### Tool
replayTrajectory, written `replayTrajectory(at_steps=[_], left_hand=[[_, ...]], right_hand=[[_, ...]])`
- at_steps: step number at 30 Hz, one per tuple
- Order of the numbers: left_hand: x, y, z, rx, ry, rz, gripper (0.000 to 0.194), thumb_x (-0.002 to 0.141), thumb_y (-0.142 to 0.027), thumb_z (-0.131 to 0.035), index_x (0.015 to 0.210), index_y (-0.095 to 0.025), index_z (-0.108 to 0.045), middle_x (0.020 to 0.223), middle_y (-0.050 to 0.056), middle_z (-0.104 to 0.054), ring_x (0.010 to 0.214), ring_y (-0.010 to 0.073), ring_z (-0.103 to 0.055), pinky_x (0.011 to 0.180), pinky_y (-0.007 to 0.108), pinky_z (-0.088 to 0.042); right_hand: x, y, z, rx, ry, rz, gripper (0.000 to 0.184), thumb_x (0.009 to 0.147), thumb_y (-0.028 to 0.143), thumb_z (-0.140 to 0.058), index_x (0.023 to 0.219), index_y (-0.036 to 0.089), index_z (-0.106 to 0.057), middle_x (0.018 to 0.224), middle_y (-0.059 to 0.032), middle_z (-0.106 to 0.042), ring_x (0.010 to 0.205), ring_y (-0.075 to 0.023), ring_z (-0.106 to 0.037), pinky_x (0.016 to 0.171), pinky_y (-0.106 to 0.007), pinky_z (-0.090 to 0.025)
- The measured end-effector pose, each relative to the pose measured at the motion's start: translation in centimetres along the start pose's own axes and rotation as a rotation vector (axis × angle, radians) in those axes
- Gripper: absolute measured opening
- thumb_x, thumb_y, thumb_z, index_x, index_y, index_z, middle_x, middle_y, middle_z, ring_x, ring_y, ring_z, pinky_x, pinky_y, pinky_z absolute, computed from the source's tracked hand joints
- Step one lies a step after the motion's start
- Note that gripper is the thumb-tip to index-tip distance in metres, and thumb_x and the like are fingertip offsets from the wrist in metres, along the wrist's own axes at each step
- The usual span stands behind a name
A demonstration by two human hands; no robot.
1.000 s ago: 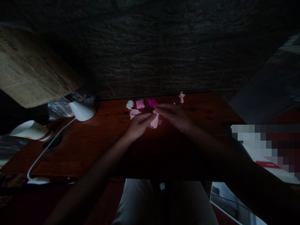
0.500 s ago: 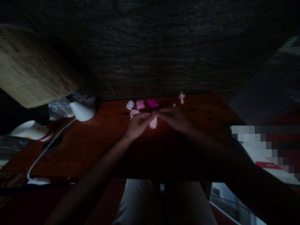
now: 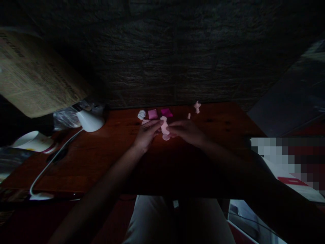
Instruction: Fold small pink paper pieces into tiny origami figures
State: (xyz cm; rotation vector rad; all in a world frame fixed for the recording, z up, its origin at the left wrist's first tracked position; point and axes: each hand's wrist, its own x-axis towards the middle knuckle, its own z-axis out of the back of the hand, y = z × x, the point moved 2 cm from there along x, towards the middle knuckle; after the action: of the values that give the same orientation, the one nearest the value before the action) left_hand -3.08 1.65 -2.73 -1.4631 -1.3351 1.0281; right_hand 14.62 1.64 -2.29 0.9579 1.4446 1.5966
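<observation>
A pale pink piece of modelling clay (image 3: 165,126), long and uneven with a rounded lower end, is held between my hands over the table. My left hand (image 3: 147,133) pinches its left side. My right hand (image 3: 186,131) grips it from the right with thumb and fingers. Just beyond lie a crumpled white lump (image 3: 141,114), a pink block (image 3: 152,114) and a magenta block (image 3: 167,112). Another pale pink scrap (image 3: 145,122) is partly covered by my left hand. Farther right stand a small pale pink figure (image 3: 197,107) and a tiny pink piece (image 3: 189,116).
On the left of the wooden table (image 3: 83,159) are a white cone-shaped object (image 3: 90,121) with a white cable (image 3: 48,164), a paper cup (image 3: 33,141) and a clear plastic bag (image 3: 63,118). A printed brown paper shape (image 3: 38,74) hangs above. A dark brick-patterned wall (image 3: 172,54) rises behind.
The pink clay has turned up between my fingers, so more of its length shows. My right hand has shifted slightly down along it. The things on the table stay where they were.
</observation>
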Motion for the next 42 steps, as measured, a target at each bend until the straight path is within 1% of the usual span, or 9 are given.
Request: replayTrajectory(at_steps=[5,8,11,15,19,25,34,37,42], left_hand=[[-0.15,-0.24,-0.1,0.024,0.011,0.0,0.03,0.063,-0.037,-0.094,0.083,-0.018,-0.081,0.074,0.0,-0.07,0.064,0.0077,-0.057,0.058,0.02,-0.044],[-0.28,-0.37,-0.23,0.037,0.004,-0.007,0.031,0.06,-0.037,-0.095,0.08,-0.018,-0.081,0.07,-0.001,-0.067,0.062,0.0073,-0.054,0.057,0.019,-0.041],[-0.37,-0.29,-0.44,0.085,0.052,-0.04,0.03,0.066,-0.043,-0.091,0.08,-0.018,-0.082,0.065,-0.001,-0.063,0.061,0.0079,-0.052,0.055,0.02,-0.039],[-0.5,-0.13,-0.54,0.181,0.079,-0.108,0.029,0.073,-0.047,-0.086,0.085,-0.02,-0.083,0.067,0.0,-0.065,0.06,0.009,-0.052,0.056,0.022,-0.041],[-0.56,-0.17,-0.52,0.245,0.058,-0.142,0.031,0.072,-0.048,-0.086,0.088,-0.021,-0.083,0.074,0.002,-0.07,0.064,0.0115,-0.055,0.059,0.024,-0.044],[-0.48,-0.34,-0.38,0.291,0.035,-0.173,0.034,0.073,-0.052,-0.084,0.084,-0.019,-0.083,0.07,0.002,-0.071,0.062,0.0123,-0.057,0.059,0.025,-0.046],[-0.58,-0.48,-0.63,0.34,0.029,-0.184,0.035,0.072,-0.052,-0.085,0.082,-0.018,-0.081,0.067,0.001,-0.068,0.061,0.0119,-0.055,0.058,0.025,-0.045],[-0.54,-0.5,-0.59,0.355,0.038,-0.201,0.034,0.072,-0.052,-0.085,0.076,-0.019,-0.08,0.066,0.001,-0.068,0.06,0.0122,-0.055,0.057,0.025,-0.045],[-0.51,-0.38,-0.46,0.374,0.057,-0.201,0.033,0.075,-0.052,-0.083,0.073,-0.019,-0.078,0.067,0.002,-0.068,0.06,0.0124,-0.054,0.057,0.026,-0.043]], right_hand=[[0.2,-0.02,0.12,-0.085,-0.021,0.058,0.017,0.084,0.035,-0.072,0.086,0.019,-0.076,0.081,-0.0037,-0.078,0.076,-0.0175,-0.073,0.074,-0.03,-0.056],[0.25,-0.04,-0.02,-0.058,-0.054,0.084,0.024,0.084,0.042,-0.073,0.091,0.02,-0.077,0.088,-0.0041,-0.079,0.082,-0.0183,-0.072,0.075,-0.03,-0.055],[0.16,0.08,-0.06,-0.052,-0.071,0.115,0.029,0.085,0.048,-0.072,0.093,0.021,-0.077,0.091,-0.0039,-0.079,0.085,-0.0189,-0.071,0.077,-0.032,-0.055],[0.08,0.22,0.17,-0.089,-0.104,0.152,0.031,0.085,0.049,-0.07,0.093,0.02,-0.078,0.088,-0.0027,-0.078,0.083,-0.0187,-0.07,0.078,-0.032,-0.053],[0.14,0.35,0.19,-0.134,-0.106,0.174,0.031,0.087,0.05,-0.067,0.089,0.02,-0.076,0.086,-0.0026,-0.076,0.081,-0.0185,-0.068,0.077,-0.032,-0.051],[0.12,0.71,-0.05,-0.17,-0.092,0.145,0.045,0.09,0.062,-0.057,0.076,0.021,-0.067,0.072,-0.0013,-0.068,0.074,-0.0181,-0.065,0.069,-0.03,-0.049],[-0.06,0.94,0.21,-0.312,-0.151,0.2,0.045,0.094,0.058,-0.051,0.085,0.018,-0.069,0.076,-0.0028,-0.068,0.073,-0.0179,-0.062,0.068,-0.03,-0.046],[-0.13,0.88,0.3,-0.296,-0.181,0.175,0.043,0.093,0.058,-0.055,0.085,0.019,-0.071,0.077,-0.0025,-0.069,0.075,-0.0186,-0.063,0.069,-0.03,-0.047],[0.06,0.38,0.37,-0.234,-0.146,0.154,0.036,0.088,0.053,-0.062,0.088,0.02,-0.076,0.083,-0.0034,-0.075,0.079,-0.0195,-0.067,0.074,-0.031,-0.05]])
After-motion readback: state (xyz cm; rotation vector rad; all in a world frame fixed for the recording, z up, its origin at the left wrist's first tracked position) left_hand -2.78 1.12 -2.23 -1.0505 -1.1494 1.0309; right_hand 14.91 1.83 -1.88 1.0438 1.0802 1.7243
